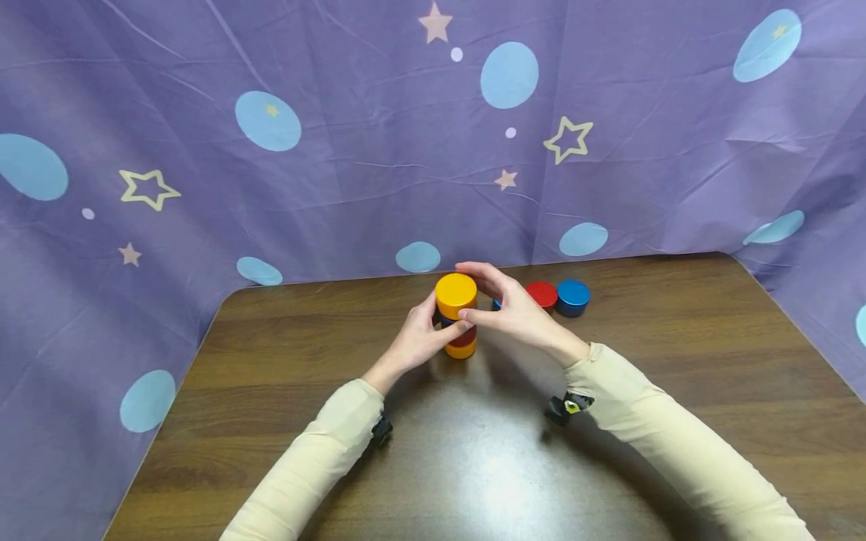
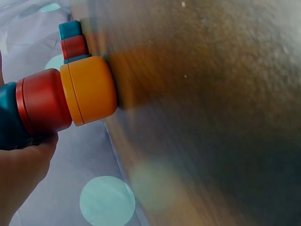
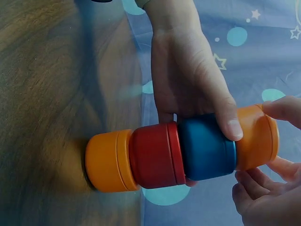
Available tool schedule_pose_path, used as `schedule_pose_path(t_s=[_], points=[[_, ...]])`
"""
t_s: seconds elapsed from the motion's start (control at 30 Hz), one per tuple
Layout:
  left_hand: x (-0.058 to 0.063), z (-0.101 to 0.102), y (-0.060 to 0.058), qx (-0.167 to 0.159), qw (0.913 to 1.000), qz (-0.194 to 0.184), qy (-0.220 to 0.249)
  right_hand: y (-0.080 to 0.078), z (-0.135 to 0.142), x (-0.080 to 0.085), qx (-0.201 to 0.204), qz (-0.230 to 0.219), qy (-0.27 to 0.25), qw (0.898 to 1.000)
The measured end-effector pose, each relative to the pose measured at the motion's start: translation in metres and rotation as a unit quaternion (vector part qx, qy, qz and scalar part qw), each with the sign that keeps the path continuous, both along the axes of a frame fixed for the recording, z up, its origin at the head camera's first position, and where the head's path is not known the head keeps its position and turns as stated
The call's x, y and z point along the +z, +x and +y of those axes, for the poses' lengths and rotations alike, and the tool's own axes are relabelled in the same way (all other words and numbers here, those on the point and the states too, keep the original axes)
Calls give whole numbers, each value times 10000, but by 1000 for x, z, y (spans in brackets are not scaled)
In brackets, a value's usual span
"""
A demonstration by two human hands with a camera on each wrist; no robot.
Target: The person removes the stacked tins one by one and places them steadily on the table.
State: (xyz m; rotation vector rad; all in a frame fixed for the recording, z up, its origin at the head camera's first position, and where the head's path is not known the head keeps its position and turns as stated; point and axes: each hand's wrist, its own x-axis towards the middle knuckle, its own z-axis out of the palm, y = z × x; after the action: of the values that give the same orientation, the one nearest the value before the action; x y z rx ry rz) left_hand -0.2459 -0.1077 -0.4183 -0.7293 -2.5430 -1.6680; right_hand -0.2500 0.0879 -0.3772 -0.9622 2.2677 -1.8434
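Observation:
A column of round, lidded tins stands upright on the table. At its base is an orange tin (image 3: pixel 108 161), with a red tin (image 3: pixel 153 155) on it and a blue tin (image 3: pixel 204 148) above that. Another orange tin (image 1: pixel 456 294) tops the column. My left hand (image 1: pixel 422 336) grips the stack around the blue tin, its thumb across the side near the top joint. With thumb and fingertips my right hand (image 1: pixel 517 309) holds the top orange tin, which sits against the blue one. The left wrist view cuts off the upper part of the stack.
To the right of the stack, near the table's back edge, a red tin (image 1: pixel 543 294) and a blue tin (image 1: pixel 573 298) stand side by side. A second blue tin (image 1: pixel 497 305) is mostly hidden behind my right hand. A purple patterned curtain (image 1: pixel 379 135) hangs behind the wooden table (image 1: pixel 271 361).

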Motion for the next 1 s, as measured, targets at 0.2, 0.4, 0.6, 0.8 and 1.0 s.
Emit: schedule_pose_path(t_s=[0.2, 0.4, 0.6, 0.8, 1.0], points=[[1, -1, 0, -28, 9998, 130, -125, -2, -5, -3, -28, 28, 75, 10000], [1, 0, -1, -38, 9998, 85, -164, -1, -6, -5, -178, 95, 20, 9998], [1, 0, 0, 11, 9999, 16, -143, 2, -4, -2, -334, 52, -103, 9994], [3, 0, 2, -16, 9998, -106, -160, 5, 4, 1, -540, -108, -210, 9983], [2, 0, 2, -44, 9998, -130, -111, 7, 18, 0, -737, -150, -226, 9969]])
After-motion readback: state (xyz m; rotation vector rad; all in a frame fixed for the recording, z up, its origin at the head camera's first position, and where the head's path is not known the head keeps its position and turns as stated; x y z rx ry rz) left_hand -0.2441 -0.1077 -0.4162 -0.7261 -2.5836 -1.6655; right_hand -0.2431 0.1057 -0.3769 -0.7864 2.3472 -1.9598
